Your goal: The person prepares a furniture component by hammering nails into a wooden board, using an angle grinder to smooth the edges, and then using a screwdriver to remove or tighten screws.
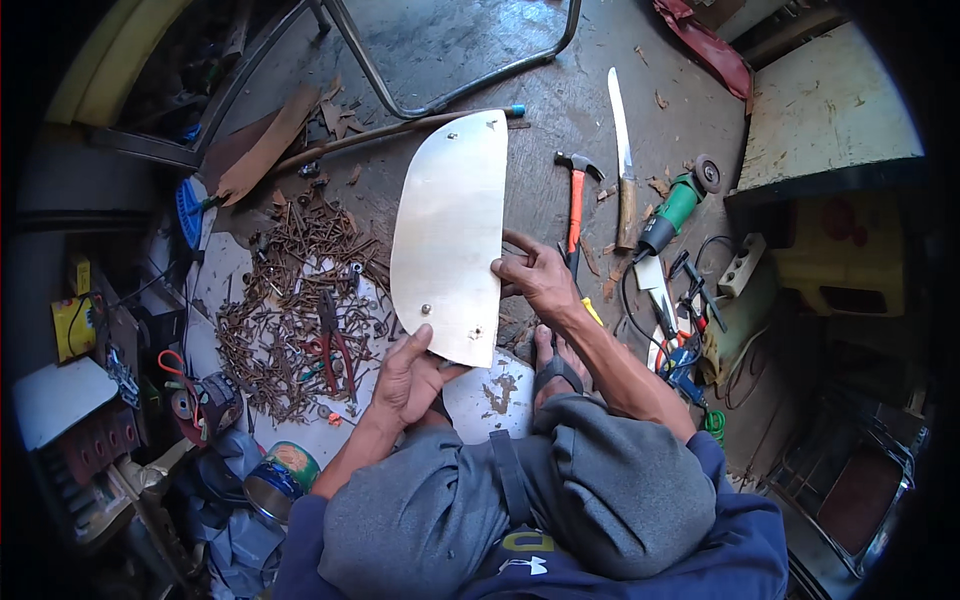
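Observation:
A pale, flat panel (450, 220) with one straight edge and one rounded edge is held up in front of me. Bolts or holes show near its ends, one a round-headed bolt at the lower left. My left hand (408, 385) pinches the bottom edge, thumb on the face. On the straight right edge, my right hand (540, 280) grips with its thumb in front; its fingers are partly behind the panel. Left of the panel spreads a heap of rusty nails and screws (290, 270), with red-handled pliers (330, 350) lying on it.
On the floor to the right lie a claw hammer (576, 205), a long knife (622, 150) and a green angle grinder (680, 205). A metal tube frame (440, 105) stands ahead. An open can (280, 480) sits at lower left, and a wooden cabinet (830, 110) at right.

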A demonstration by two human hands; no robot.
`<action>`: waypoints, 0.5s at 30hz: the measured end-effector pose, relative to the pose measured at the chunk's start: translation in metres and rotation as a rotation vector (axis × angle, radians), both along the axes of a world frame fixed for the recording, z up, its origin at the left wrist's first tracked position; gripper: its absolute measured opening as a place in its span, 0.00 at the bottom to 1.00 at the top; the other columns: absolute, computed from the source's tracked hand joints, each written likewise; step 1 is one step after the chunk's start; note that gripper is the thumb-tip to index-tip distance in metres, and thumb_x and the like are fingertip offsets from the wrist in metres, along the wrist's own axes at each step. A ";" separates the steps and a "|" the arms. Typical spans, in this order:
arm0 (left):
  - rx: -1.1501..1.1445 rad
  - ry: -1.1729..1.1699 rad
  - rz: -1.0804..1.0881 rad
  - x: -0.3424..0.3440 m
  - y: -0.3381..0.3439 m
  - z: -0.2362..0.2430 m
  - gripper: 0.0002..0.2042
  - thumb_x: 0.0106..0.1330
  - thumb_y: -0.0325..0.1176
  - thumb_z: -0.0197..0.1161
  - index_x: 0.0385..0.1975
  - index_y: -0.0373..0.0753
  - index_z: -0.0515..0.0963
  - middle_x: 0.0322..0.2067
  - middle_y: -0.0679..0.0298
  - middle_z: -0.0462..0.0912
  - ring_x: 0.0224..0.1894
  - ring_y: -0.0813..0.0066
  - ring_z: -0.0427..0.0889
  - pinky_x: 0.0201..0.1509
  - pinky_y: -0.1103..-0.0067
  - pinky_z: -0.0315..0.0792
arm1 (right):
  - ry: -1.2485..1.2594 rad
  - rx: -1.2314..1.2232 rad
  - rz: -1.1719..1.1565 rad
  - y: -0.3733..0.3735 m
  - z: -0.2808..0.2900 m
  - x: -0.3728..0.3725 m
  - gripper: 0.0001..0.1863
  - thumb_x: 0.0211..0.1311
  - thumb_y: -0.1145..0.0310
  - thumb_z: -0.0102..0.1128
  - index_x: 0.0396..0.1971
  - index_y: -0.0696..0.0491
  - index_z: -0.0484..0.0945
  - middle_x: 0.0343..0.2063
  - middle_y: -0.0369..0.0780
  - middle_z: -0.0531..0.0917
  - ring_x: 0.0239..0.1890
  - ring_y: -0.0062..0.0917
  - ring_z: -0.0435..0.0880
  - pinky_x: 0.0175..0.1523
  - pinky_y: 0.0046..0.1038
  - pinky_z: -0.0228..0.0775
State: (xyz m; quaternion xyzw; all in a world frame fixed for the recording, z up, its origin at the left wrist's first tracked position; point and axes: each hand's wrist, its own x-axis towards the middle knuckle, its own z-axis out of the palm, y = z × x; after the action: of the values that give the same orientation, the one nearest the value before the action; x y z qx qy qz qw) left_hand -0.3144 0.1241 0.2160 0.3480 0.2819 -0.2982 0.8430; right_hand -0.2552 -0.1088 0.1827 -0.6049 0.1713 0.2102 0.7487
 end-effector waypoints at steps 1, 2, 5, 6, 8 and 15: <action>-0.224 0.087 -0.091 0.000 0.001 0.002 0.26 0.69 0.29 0.66 0.64 0.31 0.65 0.56 0.51 0.78 0.58 0.58 0.80 0.64 0.58 0.77 | 0.003 0.022 -0.007 0.001 -0.001 0.000 0.40 0.64 0.67 0.66 0.71 0.69 0.59 0.39 0.46 0.88 0.39 0.26 0.89 0.46 0.28 0.84; -0.183 0.059 -0.129 -0.001 0.000 -0.001 0.27 0.68 0.27 0.66 0.65 0.31 0.65 0.56 0.51 0.78 0.59 0.57 0.80 0.64 0.58 0.78 | 0.006 0.043 -0.015 0.002 -0.002 0.002 0.40 0.64 0.67 0.66 0.71 0.69 0.59 0.39 0.46 0.88 0.39 0.26 0.89 0.46 0.28 0.84; -0.081 0.028 -0.188 -0.006 -0.003 -0.013 0.28 0.66 0.22 0.66 0.66 0.29 0.65 0.57 0.50 0.79 0.60 0.57 0.81 0.62 0.59 0.80 | -0.008 0.042 0.015 0.008 0.002 0.004 0.40 0.64 0.67 0.67 0.71 0.68 0.60 0.40 0.44 0.88 0.39 0.25 0.88 0.46 0.27 0.82; -0.064 0.046 -0.183 -0.004 -0.003 -0.013 0.27 0.66 0.21 0.65 0.65 0.29 0.66 0.57 0.50 0.79 0.59 0.58 0.82 0.62 0.61 0.81 | -0.012 0.051 0.028 0.009 0.008 0.006 0.40 0.65 0.67 0.67 0.71 0.67 0.60 0.40 0.44 0.88 0.39 0.24 0.88 0.46 0.26 0.82; -0.045 0.088 -0.163 -0.004 -0.006 -0.008 0.27 0.64 0.18 0.65 0.64 0.28 0.67 0.56 0.51 0.80 0.57 0.61 0.82 0.61 0.64 0.81 | -0.018 0.070 0.042 0.010 0.008 0.007 0.39 0.65 0.68 0.67 0.71 0.67 0.60 0.39 0.42 0.88 0.39 0.23 0.87 0.45 0.26 0.81; 0.037 -0.081 -0.073 -0.011 -0.008 -0.022 0.27 0.63 0.17 0.65 0.63 0.27 0.67 0.54 0.53 0.80 0.55 0.63 0.82 0.61 0.71 0.79 | -0.012 0.128 0.010 0.013 -0.007 0.006 0.39 0.65 0.69 0.67 0.71 0.66 0.60 0.38 0.41 0.87 0.38 0.22 0.87 0.43 0.25 0.81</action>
State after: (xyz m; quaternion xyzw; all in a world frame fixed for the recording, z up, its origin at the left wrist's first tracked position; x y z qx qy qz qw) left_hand -0.3254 0.1162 0.1939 0.3855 0.2399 -0.3092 0.8356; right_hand -0.2493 -0.0956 0.1758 -0.5578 0.1498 0.2210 0.7859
